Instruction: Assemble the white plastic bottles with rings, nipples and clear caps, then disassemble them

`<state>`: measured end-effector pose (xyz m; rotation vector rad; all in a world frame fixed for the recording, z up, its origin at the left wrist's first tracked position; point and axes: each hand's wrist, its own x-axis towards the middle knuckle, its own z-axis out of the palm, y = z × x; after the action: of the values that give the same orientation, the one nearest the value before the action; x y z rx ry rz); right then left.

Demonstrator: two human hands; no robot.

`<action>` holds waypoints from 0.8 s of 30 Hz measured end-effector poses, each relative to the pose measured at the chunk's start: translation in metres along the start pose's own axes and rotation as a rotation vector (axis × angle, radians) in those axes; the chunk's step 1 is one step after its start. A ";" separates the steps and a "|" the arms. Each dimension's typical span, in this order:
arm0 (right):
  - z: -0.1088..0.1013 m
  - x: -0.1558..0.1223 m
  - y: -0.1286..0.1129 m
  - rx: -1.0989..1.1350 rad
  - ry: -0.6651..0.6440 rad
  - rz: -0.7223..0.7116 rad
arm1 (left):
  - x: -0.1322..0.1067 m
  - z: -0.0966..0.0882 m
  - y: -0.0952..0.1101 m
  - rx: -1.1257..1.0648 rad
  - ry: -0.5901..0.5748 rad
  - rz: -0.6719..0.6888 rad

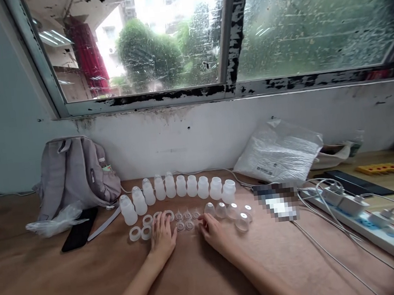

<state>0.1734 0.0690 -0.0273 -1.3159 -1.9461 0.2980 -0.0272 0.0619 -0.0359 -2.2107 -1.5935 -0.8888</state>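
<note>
Two bare forearms reach up from the bottom edge over the brown, matt wooden table point(55, 275), which shows a smooth, faintly grained surface. At their ends, the left hand point(163, 238) lies palm down with its fingers spread flat, the fingertips touching the white plastic rings point(140, 232) that lie in a loose cluster on the table; its grip is wide open and has hold of nothing. The right hand point(213, 230) also rests palm down, fingers loosely curled forward, and its fingertips sit just beside the small clear silicone nipples point(187, 220) and the clear dome-shaped caps point(232, 211); whether it pinches one of these small pieces cannot be told, though the grip looks slack. Behind these parts, a curved row of translucent white plastic bottles point(182, 186) stands upright, each squat and round-shouldered with a narrower neck. To the left, a soft grey fabric backpack point(75, 174) leans against the white wall, with a crumpled clear plastic bag point(52, 223) and a flat black phone point(79, 230) near it. To the right lie a glossy white plastic pouch point(278, 150) and a long white power strip point(362, 219) with plugs and thin white cables.
</note>
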 end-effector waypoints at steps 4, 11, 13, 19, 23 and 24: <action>0.012 -0.003 0.002 -0.060 -0.069 -0.090 | 0.011 0.006 0.001 -0.002 0.030 -0.035; 0.011 0.001 0.000 0.068 -0.086 -0.083 | 0.008 -0.010 0.008 -0.244 0.103 -0.096; 0.007 0.001 -0.002 0.150 -0.054 -0.096 | 0.005 -0.014 0.016 -0.346 0.084 -0.035; 0.000 -0.003 -0.009 0.209 0.003 -0.113 | -0.003 -0.016 0.038 -0.511 -0.041 0.141; 0.000 -0.006 -0.010 0.228 -0.023 -0.148 | -0.003 -0.013 0.037 -0.452 0.007 0.127; 0.001 -0.006 -0.010 0.241 -0.029 -0.148 | -0.002 -0.012 0.037 -0.426 0.011 0.128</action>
<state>0.1672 0.0599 -0.0250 -1.0123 -1.9508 0.4650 0.0031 0.0412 -0.0232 -2.5441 -1.3332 -1.2967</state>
